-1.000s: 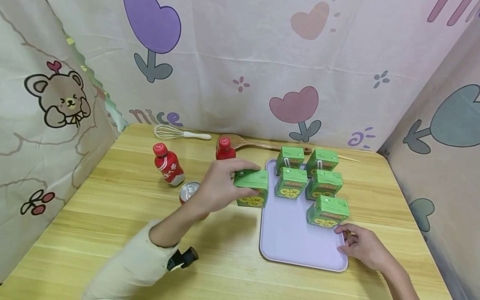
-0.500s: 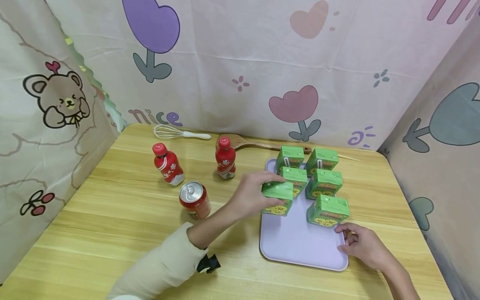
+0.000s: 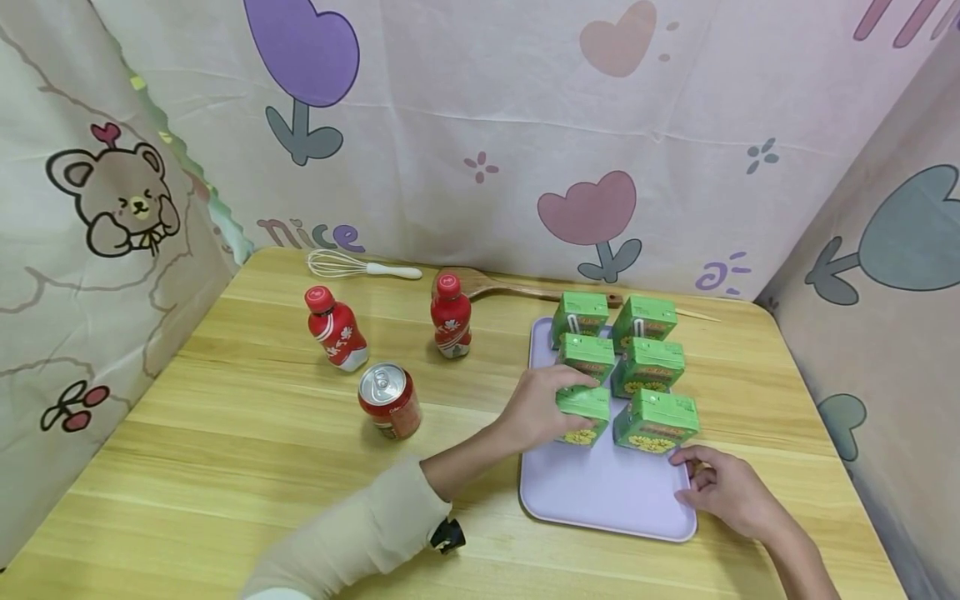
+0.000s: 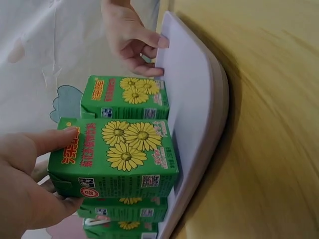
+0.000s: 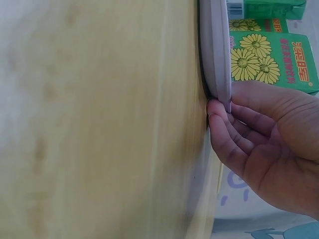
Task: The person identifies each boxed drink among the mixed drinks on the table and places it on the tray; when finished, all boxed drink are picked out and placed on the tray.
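My left hand [image 3: 536,410] grips a green drink carton [image 3: 588,408] with yellow flowers, thumb and fingers at its two sides. In the left wrist view this drink carton [image 4: 134,149] is at the lilac tray, its base close to the tray's surface. Several more green cartons stand on the tray [image 3: 600,500] in two columns; the nearest of the right column [image 3: 656,423] is beside the held one. My right hand [image 3: 723,492] pinches the tray's right rim; in the right wrist view its thumb and fingers [image 5: 227,137] close round the rim [image 5: 222,59].
Left of the tray stand a red soda can [image 3: 390,404] and two red bottles, one at left [image 3: 337,333] and one nearer the tray [image 3: 452,321]. A white whisk [image 3: 363,267] and a wooden spoon [image 3: 517,290] lie along the back, before a patterned curtain [image 3: 480,100].
My left hand has moved right and toward me, carrying the carton from beside the tray to over it, at the left column's near end. My right hand stays on the rim.
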`<state>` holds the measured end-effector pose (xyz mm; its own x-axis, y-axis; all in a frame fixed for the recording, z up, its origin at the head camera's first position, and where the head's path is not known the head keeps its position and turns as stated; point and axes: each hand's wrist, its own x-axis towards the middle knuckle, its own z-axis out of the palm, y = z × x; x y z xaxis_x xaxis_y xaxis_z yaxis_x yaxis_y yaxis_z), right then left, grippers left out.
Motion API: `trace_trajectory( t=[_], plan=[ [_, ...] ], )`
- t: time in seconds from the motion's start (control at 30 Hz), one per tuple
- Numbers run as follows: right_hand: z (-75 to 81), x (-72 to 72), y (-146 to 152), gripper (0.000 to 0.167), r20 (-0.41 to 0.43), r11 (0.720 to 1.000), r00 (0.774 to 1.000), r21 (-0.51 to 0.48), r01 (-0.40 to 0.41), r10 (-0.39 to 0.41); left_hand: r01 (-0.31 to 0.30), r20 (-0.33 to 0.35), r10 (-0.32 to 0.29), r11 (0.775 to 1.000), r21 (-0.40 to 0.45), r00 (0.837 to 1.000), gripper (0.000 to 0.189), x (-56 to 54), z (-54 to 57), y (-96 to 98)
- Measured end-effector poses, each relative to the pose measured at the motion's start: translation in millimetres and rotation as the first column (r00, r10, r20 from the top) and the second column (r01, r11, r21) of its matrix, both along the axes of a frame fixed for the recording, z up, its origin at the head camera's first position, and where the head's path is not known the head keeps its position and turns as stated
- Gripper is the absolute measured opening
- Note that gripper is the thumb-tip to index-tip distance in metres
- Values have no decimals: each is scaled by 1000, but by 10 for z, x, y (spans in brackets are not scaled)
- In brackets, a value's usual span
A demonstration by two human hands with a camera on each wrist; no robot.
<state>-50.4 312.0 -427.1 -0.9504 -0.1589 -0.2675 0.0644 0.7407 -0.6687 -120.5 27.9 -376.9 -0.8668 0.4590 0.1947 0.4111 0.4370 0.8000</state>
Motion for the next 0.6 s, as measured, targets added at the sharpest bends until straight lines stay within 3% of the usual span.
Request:
trace_trajectory(
  t=[0.17,0.6],
  plan=[
    [-12,4,0,41,-2,1000,1000,-7,2,-2,-12,33,12,1000,-7,999,46,7,-42,78],
    [12,5,-12,40,-9,1000,1000,-6,-5,5,-33,-3,33,999,-24,999,43,-23,-73,155]
  ],
)
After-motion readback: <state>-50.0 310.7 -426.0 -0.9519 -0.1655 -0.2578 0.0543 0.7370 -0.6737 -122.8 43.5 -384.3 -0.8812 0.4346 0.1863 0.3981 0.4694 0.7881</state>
